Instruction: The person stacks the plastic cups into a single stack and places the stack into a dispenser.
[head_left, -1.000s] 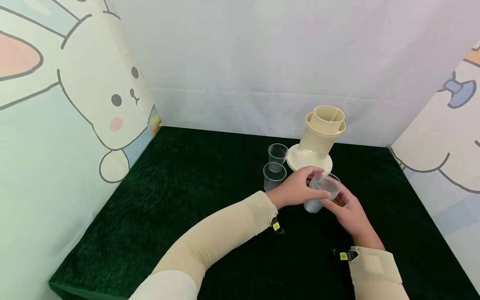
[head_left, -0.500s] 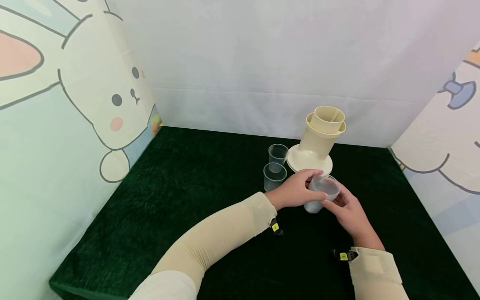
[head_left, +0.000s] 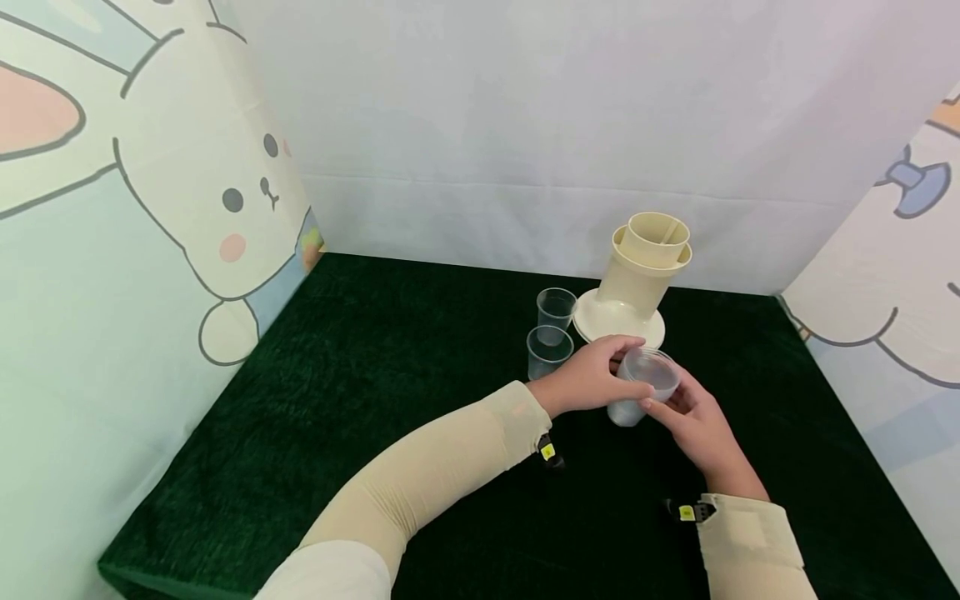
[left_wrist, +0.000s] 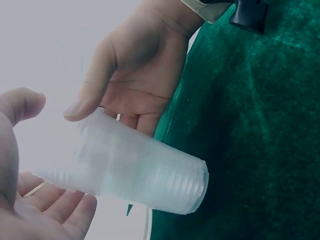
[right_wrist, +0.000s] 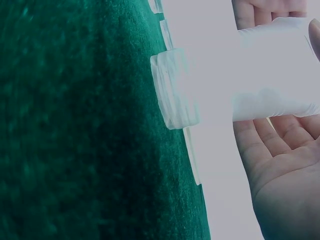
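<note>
A stack of clear plastic cups (head_left: 626, 412) stands between my two hands, right of the table's middle, bottom end down. My left hand (head_left: 596, 377) grips its upper part from the left, thumb across the near side near the rim. From the right, my right hand (head_left: 700, 422) holds the same stack, its thumb close to the left thumb. The left wrist view shows the cup stack (left_wrist: 145, 167) from the side, with closely spaced rims along its upper end. In the right wrist view, the upper stack (right_wrist: 275, 70) is washed out by glare, with fingers behind it.
Two single clear cups, one nearer (head_left: 549, 354) and one farther (head_left: 555, 310), stand left of the hands. Behind them is a cream cylindrical holder (head_left: 637, 283) on a round base. Dark green cloth covers the table (head_left: 360, 350); printed curtains (head_left: 525, 108) enclose it.
The top cup has sunk slightly down into the stack, its rim now lower between the hands. Both hands have otherwise stayed nearly still, and the other cups and holder are unchanged.
</note>
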